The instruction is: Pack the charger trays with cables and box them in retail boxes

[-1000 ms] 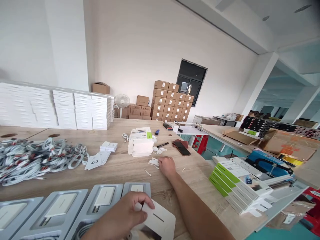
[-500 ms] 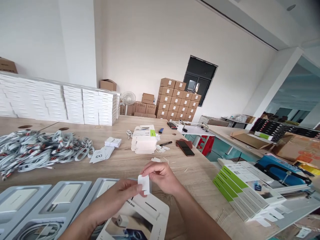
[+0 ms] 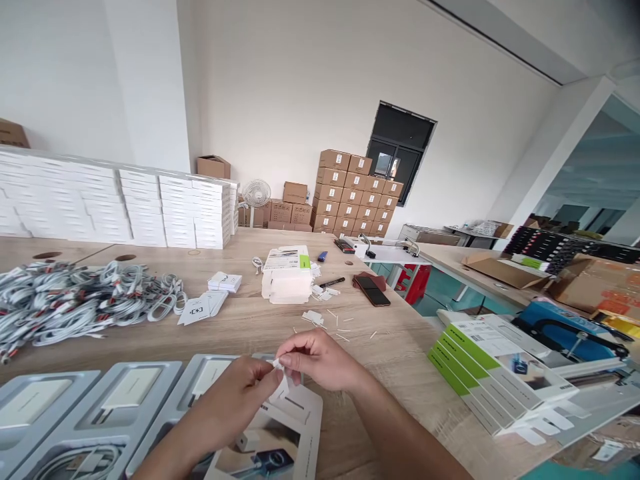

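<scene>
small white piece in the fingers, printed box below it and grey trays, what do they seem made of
Small white piece: likely matte thin card or paper; its thin edge suggests it, though partly covered. Printed box: probably smooth coated paperboard, judging by the crisp picture and flat panel. Grey trays: perhaps satin moulded plastic, given rounded rims and shaped recesses.

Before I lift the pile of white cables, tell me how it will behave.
The cable pile will probably sag, since its cables look thin and bend into loops. It may come up tangled, as many loops cross one another.
</scene>
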The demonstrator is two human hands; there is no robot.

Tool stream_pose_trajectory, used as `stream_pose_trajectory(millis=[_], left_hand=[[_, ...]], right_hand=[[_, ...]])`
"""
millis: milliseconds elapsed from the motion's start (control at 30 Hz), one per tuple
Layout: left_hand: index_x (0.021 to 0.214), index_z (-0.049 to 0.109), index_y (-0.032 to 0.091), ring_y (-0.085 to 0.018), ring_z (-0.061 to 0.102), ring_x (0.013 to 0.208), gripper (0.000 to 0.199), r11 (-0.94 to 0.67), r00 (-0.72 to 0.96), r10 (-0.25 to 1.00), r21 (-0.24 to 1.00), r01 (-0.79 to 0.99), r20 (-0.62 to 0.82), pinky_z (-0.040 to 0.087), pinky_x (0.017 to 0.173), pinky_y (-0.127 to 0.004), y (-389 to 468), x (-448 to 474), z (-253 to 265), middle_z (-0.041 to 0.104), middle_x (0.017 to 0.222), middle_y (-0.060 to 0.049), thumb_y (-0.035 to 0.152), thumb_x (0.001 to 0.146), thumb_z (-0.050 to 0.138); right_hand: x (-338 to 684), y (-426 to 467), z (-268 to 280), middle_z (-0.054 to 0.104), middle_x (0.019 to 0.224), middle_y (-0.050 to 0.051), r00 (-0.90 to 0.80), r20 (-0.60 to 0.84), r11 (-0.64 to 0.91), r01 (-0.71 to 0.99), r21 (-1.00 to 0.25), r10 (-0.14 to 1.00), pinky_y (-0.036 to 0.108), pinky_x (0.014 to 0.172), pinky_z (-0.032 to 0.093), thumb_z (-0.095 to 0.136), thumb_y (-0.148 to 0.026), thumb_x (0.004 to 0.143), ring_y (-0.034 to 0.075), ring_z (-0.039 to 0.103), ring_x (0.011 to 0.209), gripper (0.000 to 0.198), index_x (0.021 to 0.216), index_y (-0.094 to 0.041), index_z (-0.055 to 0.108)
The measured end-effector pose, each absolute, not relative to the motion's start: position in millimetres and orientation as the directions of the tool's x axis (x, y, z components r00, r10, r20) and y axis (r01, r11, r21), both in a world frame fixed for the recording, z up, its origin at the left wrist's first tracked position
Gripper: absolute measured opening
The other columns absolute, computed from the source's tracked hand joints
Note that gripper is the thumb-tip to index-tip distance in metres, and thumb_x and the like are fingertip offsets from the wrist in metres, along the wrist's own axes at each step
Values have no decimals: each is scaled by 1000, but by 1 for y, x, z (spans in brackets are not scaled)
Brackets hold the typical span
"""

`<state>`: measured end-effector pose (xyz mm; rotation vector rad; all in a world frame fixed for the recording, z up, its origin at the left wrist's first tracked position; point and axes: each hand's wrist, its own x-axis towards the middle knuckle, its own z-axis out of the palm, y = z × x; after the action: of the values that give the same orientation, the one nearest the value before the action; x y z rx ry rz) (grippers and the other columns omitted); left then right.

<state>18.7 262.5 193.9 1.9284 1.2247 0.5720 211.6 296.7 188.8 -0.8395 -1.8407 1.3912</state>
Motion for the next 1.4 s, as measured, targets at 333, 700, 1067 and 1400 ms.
stream_pose_trajectory(millis=[333, 700, 1067, 1400], left_hand=[[57, 32, 21, -12, 27, 54, 40, -310, 403, 914, 706, 636, 38, 21, 52, -27, 258, 27, 186, 25, 56, 7, 39, 93, 31], [58, 29, 22, -12, 28, 55, 41, -254, 356, 934, 723, 642, 12, 21, 52, -27, 260, 28, 185, 25, 56, 6, 43, 93, 31], [58, 27, 22, -13, 32, 56, 39, -273, 348, 936, 727, 629, 51, 24, 55, -28, 262, 29, 181, 28, 56, 6, 38, 93, 31], [58, 25, 22, -13, 29, 54, 39, -228, 294, 955, 726, 649, 37, 20, 53, -29, 264, 28, 177, 27, 55, 5, 39, 92, 33]], right_hand=[[194, 293, 186, 56, 50, -5, -359, 48, 130, 208, -969, 932, 18, 44, 37, 52, -9, 62, 9, 54, 46, 16, 65, -16, 66], [194, 294, 185, 61, 54, -3, -357, -33, 44, 206, -978, 933, 18, 45, 40, 54, -15, 64, 11, 59, 50, 11, 67, -17, 65], [195, 300, 178, 60, 50, -4, -315, -81, -22, 185, -982, 946, 20, 47, 45, 50, -14, 61, 11, 59, 47, 13, 65, -16, 63], [194, 298, 177, 60, 56, -4, -326, 29, 110, 233, -966, 945, 18, 46, 39, 62, -19, 68, 9, 56, 50, 3, 69, -16, 64]])
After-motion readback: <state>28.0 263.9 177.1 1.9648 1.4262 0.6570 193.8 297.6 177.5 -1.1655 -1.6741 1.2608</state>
